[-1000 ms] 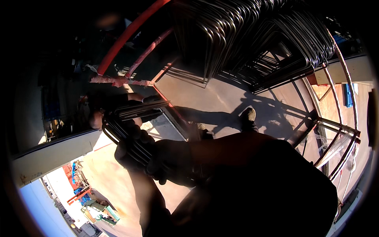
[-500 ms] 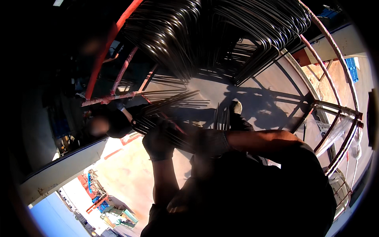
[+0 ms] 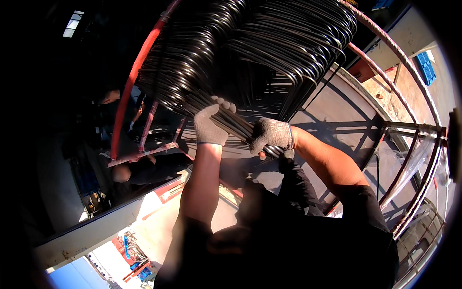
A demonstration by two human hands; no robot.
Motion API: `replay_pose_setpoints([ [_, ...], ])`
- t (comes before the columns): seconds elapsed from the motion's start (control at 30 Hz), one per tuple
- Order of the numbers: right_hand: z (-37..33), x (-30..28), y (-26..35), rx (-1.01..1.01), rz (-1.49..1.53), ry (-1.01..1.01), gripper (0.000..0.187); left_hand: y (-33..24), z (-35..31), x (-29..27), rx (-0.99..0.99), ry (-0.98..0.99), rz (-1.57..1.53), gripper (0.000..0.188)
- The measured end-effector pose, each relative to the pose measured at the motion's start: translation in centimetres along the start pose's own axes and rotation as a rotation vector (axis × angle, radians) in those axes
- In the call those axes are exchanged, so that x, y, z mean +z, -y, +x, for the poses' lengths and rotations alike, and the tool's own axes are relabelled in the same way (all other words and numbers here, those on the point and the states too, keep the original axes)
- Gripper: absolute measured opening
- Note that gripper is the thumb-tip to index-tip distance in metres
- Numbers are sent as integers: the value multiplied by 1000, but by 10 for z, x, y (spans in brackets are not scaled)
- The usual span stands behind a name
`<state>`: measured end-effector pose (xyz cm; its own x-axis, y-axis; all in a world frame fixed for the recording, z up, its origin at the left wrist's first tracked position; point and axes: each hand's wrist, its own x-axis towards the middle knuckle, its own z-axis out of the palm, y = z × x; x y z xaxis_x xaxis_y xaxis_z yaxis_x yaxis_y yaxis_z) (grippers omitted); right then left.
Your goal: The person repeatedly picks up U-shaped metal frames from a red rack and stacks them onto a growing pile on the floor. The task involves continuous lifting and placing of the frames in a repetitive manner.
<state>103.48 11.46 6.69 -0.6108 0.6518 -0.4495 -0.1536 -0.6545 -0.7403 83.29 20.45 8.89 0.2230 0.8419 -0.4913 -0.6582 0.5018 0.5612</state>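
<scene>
A bundle of dark bent metal rods (image 3: 236, 123) lies across both my gloved hands in front of a tall stack. My left hand (image 3: 211, 124), in a grey knit glove, is closed around the bundle's upper left part. Lower down, my right hand (image 3: 270, 135) in the same kind of glove grips the bundle near its right end. The bundle's far left end meets the left pile of bent rods (image 3: 180, 62), and I cannot tell whether it rests on it. A second pile of bent rods (image 3: 298, 43) stands to the right.
A red curved frame bar (image 3: 134, 72) rises at the left; wrapped rails (image 3: 392, 41) arch along the right. Clear plastic film (image 3: 406, 164) hangs on the right rails. People are in the shade at the left, one a dark-clothed person (image 3: 154, 168) beyond the low side wall (image 3: 115, 219).
My hands have lifted the rod bundle from low near my body up and forward to the left pile. The rods' loose ends, fanned out before, are now gathered together.
</scene>
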Motion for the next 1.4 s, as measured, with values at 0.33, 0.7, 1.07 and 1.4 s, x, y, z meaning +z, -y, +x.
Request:
replay_pose_setpoints([
  [0.33, 6, -95, 23, -123, -1080, -1072, 37, 85, 192, 27, -79, 69, -53, 18],
  [0.7, 15, -116, 17, -649, -1430, -1349, 77, 76, 185, 15, -104, 175, 343, 47],
  [1.07, 14, -108, 25, -685, -1319, -1413, 42, 76, 165, 4, -132, 44, 483, 52],
  [1.4, 32, -117, 38, -555, -1328, -1368, 19, 88, 137, -6, -119, 45, 446, 44],
])
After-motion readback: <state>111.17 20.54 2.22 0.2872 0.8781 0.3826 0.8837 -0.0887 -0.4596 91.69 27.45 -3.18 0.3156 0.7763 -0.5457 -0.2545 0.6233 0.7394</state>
